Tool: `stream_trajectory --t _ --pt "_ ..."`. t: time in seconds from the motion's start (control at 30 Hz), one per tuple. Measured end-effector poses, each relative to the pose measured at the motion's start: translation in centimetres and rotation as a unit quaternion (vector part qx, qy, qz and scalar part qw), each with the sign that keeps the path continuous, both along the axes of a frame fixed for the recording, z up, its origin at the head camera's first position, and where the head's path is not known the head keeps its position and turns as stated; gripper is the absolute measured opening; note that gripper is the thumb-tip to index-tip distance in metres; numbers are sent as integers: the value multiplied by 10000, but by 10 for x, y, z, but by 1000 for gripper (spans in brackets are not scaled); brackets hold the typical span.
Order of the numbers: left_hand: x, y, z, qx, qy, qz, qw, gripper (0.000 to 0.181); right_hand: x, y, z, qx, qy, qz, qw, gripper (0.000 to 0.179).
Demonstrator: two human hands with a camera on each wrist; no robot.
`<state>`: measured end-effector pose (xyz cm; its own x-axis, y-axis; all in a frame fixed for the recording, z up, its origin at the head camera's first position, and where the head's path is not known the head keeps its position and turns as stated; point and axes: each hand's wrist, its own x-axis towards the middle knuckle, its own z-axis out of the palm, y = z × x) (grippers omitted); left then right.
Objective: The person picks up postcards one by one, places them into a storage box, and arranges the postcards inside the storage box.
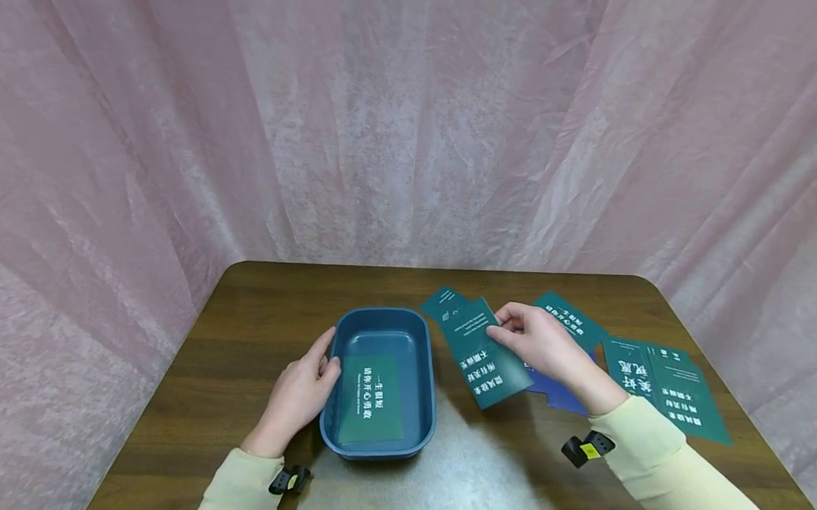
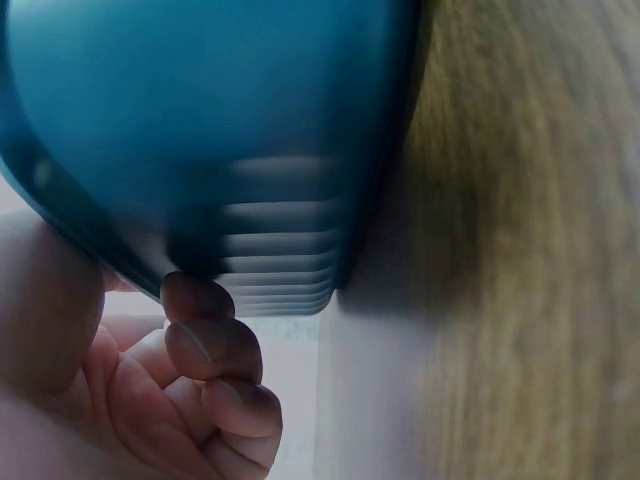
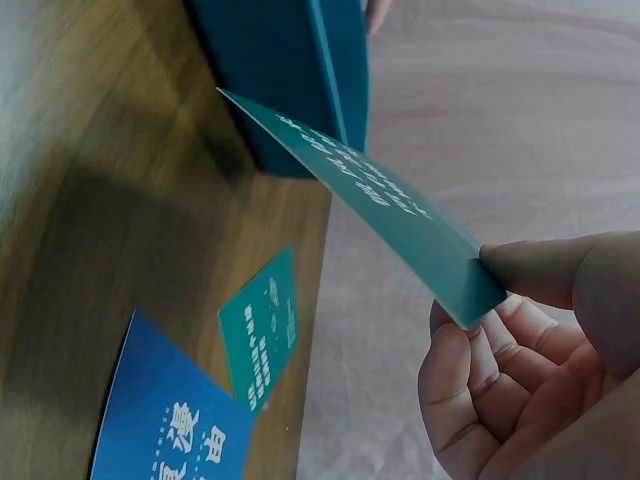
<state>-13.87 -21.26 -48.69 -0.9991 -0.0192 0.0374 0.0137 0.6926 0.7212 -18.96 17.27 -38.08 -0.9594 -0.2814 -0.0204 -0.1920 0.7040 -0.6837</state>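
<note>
My right hand (image 1: 542, 344) pinches the edge of a dark green card (image 1: 480, 362) with white lettering between thumb and fingers. Tilted above the table, the card (image 3: 370, 205) slants away from the thumb in the right wrist view. A blue plastic tray (image 1: 428, 383) stands left of it, with another green card (image 1: 369, 400) lying inside. My left hand (image 1: 297, 400) holds the tray's left rim; in the left wrist view the fingers (image 2: 215, 350) are curled against its ribbed outer wall.
Another green card (image 1: 443, 301) lies behind the held one. To the right are a green card (image 1: 567, 320) over blue-purple cards (image 1: 565, 399), and further green cards (image 1: 688, 395) near the right edge of the wooden table (image 1: 202, 393). A pink curtain (image 1: 389, 134) hangs behind.
</note>
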Motion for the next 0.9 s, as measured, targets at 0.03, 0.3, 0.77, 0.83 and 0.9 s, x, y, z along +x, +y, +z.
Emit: stream_trajectory --t 0.03,0.3,0.77,0.83,0.9 --pt "0 0 0 7 3 -2 10000 62 1 0 2 -90 -42 13 10000 18" --pt "0 -1 1 42 3 -24 10000 62 9 -6 16 -797 -476 295 9952 19" --pt "0 0 1 54 13 -15 10000 63 12 -29 18 -1304 -1271 970 9785 16" --pt "0 0 0 48 11 -20 10000 63 12 -34 17 -1324 -1309 1122 9761 15" --pt "-1 1 0 40 6 -22 10000 63 12 -38 16 -1364 -1349 1229 9737 15"
